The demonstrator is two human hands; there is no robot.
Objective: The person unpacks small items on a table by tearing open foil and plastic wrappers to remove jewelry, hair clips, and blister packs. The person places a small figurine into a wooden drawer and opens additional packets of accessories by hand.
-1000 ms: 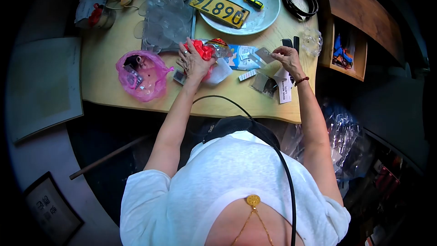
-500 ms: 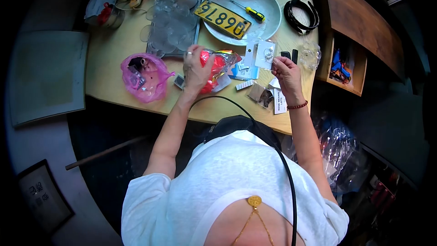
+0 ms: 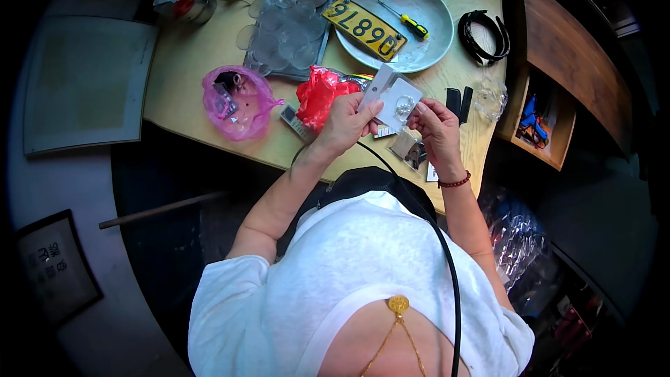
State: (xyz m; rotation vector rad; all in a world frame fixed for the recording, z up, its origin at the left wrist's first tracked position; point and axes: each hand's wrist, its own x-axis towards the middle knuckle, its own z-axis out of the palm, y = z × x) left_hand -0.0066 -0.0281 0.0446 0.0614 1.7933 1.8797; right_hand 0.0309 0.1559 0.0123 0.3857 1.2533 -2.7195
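My left hand (image 3: pixel 347 121) pinches the left side of a white jewelry card (image 3: pixel 395 91), thumb on top. A small silver, beaded-looking piece of jewelry (image 3: pixel 404 107) lies on the card's lower right part. My right hand (image 3: pixel 437 130) is closed at the card's right edge, its fingertips against the card beside the jewelry. Just left of the card, a crumpled red plastic bag (image 3: pixel 319 98) sits on the table. Below the hands lies a clear packet (image 3: pixel 409 149) with dark contents, partly covered by my right hand. A small grey device (image 3: pixel 296 121) with a screen is near my left hand.
A pink plastic bag (image 3: pixel 241 115) holds small items at the left. Behind are a tray of clear cups (image 3: pixel 283 38) and a round metal dish (image 3: pixel 436 49) bearing a yellow number plate (image 3: pixel 363 28) and a screwdriver (image 3: pixel 412 26). An open drawer (image 3: pixel 558 146) is at the right.
My left hand has left the red bag and moved right to grip the card. The card has come nearer to me, with my right hand still on it. The view has shifted slightly.
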